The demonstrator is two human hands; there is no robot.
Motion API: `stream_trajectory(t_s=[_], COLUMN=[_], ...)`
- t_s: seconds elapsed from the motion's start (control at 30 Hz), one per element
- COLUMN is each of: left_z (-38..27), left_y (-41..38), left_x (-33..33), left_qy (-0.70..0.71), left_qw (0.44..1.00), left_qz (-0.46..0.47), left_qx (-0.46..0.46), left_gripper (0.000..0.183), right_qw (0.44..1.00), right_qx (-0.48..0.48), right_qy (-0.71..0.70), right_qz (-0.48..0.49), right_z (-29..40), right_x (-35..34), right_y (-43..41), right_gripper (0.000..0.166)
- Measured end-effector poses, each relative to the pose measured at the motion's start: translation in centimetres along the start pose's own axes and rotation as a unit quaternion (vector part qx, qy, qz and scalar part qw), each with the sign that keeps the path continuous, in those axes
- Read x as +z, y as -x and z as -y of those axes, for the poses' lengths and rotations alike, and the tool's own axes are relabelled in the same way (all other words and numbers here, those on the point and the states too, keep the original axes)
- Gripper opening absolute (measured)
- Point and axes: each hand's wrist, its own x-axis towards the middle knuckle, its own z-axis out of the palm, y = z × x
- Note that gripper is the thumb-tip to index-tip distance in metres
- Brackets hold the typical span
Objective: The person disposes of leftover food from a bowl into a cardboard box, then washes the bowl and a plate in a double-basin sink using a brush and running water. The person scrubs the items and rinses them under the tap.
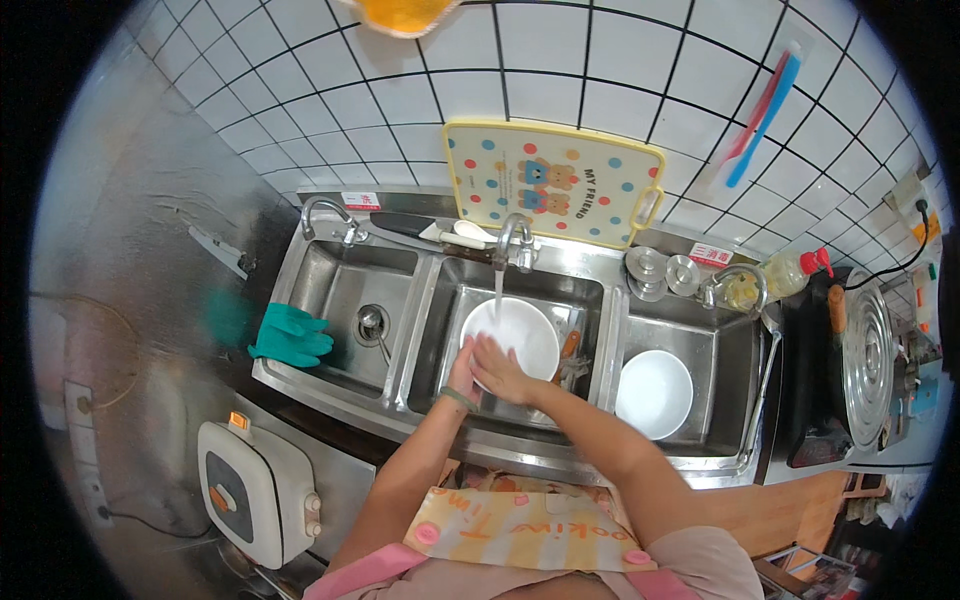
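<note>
Water runs from the middle faucet (514,236) into a white bowl (531,330) over the middle sink basin (450,300). My left hand (463,375) grips the bowl's near-left rim. Over the near part of the same bowl lies my right hand (504,375), its fingers extended and touching or close to the bowl's inside; it is slightly blurred. Beside the bowl in the basin is an orange-handled utensil (570,345), with a crumpled greyish thing (574,367) near it. A second white bowl (654,394) sits in the right basin.
Teal rubber gloves (291,336) drape over the left basin's edge. Behind the faucets, a knife (405,223) lies below a patterned cutting board (555,180). A pump bottle (776,279) stands back right, near a lidded pan (870,360). A white appliance (259,491) is at lower left.
</note>
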Motion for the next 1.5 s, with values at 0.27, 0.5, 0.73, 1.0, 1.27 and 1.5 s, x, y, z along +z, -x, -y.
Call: stream_trajectory(t_s=[0.27,0.5,0.73,1.0,1.27,1.5], left_z=[-0.6,-1.5,0.6,-0.8,-3.1,-3.4], left_y=[-0.8,-2.2,-1.5,-1.9,-4.0,-2.7], left_x=[0.0,-3.2,-1.8,-2.7,-4.9,-1.5], left_qy=[0.014,0.044,0.074,0.098,0.091,-0.781], left_qw=[0.999,0.995,0.995,0.992,0.988,0.591], left_qz=[0.039,0.068,0.058,0.067,0.090,-0.063], left_qx=[-0.033,-0.065,-0.038,-0.039,-0.082,0.194], left_gripper=[0.046,0.045,0.043,0.044,0.046,0.049], right_qw=[0.967,0.977,0.745,0.833,0.868,0.668], right_qx=[0.081,-0.048,0.219,0.022,0.146,0.249], right_qy=[0.178,0.014,-0.549,-0.414,-0.379,-0.674], right_qz=[-0.166,-0.209,-0.309,-0.367,-0.285,-0.191], right_z=[-2.7,-2.7,-2.7,-2.9,-2.6,-2.1], right_x=[-0.2,0.6,-0.6,-3.2,-7.2,-3.6], right_y=[-1.4,-0.8,-5.4,-6.8,0.6,2.3], right_gripper=[0.061,0.027,0.017,0.014,0.040,0.050])
